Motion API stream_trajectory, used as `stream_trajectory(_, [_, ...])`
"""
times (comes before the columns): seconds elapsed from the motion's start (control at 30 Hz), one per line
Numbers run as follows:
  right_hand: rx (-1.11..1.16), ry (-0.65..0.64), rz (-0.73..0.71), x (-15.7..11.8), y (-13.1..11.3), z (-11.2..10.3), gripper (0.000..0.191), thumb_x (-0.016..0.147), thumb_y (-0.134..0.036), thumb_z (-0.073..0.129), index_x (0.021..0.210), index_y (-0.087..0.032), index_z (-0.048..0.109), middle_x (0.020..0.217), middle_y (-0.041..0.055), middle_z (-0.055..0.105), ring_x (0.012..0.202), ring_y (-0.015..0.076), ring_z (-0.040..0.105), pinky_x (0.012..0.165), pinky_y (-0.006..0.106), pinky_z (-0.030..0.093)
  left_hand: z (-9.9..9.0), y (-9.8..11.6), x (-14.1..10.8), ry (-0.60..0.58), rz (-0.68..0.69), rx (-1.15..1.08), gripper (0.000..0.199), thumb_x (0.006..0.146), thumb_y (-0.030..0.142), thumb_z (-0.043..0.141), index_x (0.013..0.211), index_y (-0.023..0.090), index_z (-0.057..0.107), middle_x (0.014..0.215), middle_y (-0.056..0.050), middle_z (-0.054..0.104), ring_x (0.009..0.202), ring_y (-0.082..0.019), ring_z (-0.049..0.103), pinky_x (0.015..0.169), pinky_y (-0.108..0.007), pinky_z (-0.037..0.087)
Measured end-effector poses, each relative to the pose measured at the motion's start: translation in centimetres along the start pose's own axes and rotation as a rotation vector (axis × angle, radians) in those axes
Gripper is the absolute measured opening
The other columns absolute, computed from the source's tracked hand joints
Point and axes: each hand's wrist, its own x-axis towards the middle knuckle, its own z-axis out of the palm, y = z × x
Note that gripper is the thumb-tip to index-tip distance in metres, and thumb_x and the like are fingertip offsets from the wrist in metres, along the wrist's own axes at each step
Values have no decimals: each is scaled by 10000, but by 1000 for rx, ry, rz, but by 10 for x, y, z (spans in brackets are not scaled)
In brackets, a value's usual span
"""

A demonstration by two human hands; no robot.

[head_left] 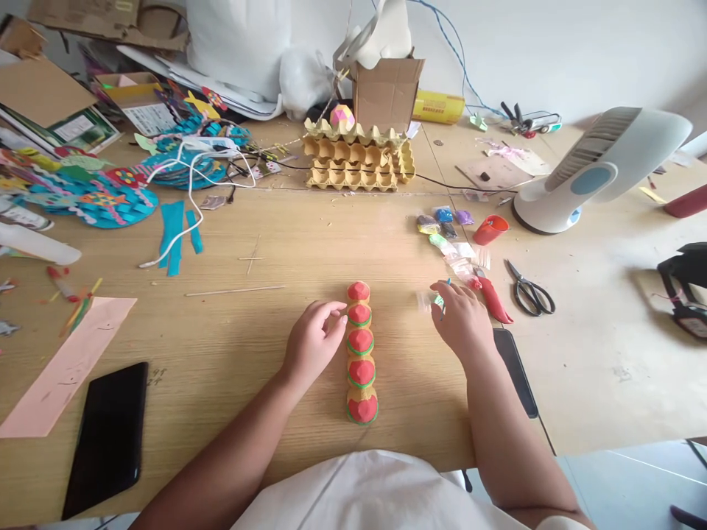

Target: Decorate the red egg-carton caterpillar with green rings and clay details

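A strip of egg carton cups (361, 374) stands upside down in front of me, its bumps capped in red, several with green rims. At its left side is my left hand (316, 336), thumb and forefinger apart near the upper bumps, holding nothing I can see. To the right of the strip, my right hand (465, 313) hovers with fingers apart and bent downward. A small clear plastic packet with something green in it (439, 300) lies by its thumb and forefinger. Something thin and blue shows there too, partly hidden by the fingers.
Scissors (531, 288), a red-handled tool (494, 298), a phone (515, 372) and a red cup (490, 230) are on the right. Colored clay packets (443, 215) sit behind. Farther back stand egg cartons (353, 177) and a white fan (585, 173). A black tablet (107, 434) and pink strip (66, 368) lie left.
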Motion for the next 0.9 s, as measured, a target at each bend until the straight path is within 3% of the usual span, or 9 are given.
stream_trajectory(0.07, [-54, -72, 31, 3, 10, 0, 391, 924, -125, 606, 1301, -212, 656, 1401, 96, 701, 1269, 349, 605, 870, 405, 473, 1, -1, 0, 10, 13, -17, 207, 948, 207, 637, 1140, 229, 712, 994, -28, 693, 687, -132, 550, 701, -291, 494])
stream_trajectory(0.13, [-82, -85, 51, 5, 14, 4, 394, 922, -117, 596, 1296, -221, 664, 1355, 98, 713, 1253, 336, 610, 859, 405, 479, 1, -2, 0, 20, 25, -30, 210, 951, 196, 636, 1143, 230, 712, 995, -28, 693, 690, -131, 542, 703, -292, 497])
stream_trajectory(0.47, [-114, -28, 29, 11, 8, 17, 247, 964, -151, 571, 1153, -222, 712, 1148, 111, 725, 1137, 322, 625, 795, 394, 430, -1, 0, 2, 66, 72, -85, 185, 959, 189, 636, 1120, 222, 722, 983, -31, 698, 715, -135, 562, 673, -274, 499])
stream_trajectory(0.6, [-67, 76, 38, 10, 9, 16, 242, 948, -144, 570, 1126, -215, 719, 1112, 124, 718, 1066, 333, 635, 809, 416, 444, -2, 0, 2, 81, 78, -102, 186, 961, 173, 636, 1115, 223, 727, 982, -23, 691, 689, -119, 535, 671, -265, 495])
stream_trajectory(0.7, [115, 179, -10, 10, 5, 15, 249, 941, -144, 560, 1133, -203, 708, 1091, 133, 698, 989, 316, 650, 827, 433, 483, -3, 2, 2, 93, 100, -119, 175, 964, 170, 644, 1110, 221, 727, 992, -28, 695, 701, -119, 542, 667, -263, 497])
stream_trajectory(0.77, [365, 190, -123, 8, -3, 14, 240, 957, -174, 559, 1155, -201, 691, 1115, 130, 683, 963, 283, 664, 847, 427, 521, -3, 6, 1, 97, 133, -140, 159, 968, 171, 652, 1098, 223, 728, 1000, -30, 697, 719, -120, 556, 656, -255, 495])
stream_trajectory(0.83, [657, 120, -254, 3, -14, 12, 212, 984, -238, 570, 1161, -211, 682, 1125, 116, 678, 953, 249, 680, 856, 404, 555, -5, 13, 0, 90, 174, -161, 133, 972, 164, 658, 1064, 227, 732, 995, -27, 695, 725, -116, 562, 646, -245, 491])
stream_trajectory(0.9, [882, 24, -295, -4, -27, 8, 194, 989, -293, 603, 1146, -221, 691, 1094, 100, 693, 959, 234, 691, 852, 383, 571, -6, 20, -3, 85, 219, -183, 144, 967, 149, 670, 1069, 232, 729, 1008, -23, 691, 708, -106, 548, 646, -241, 495])
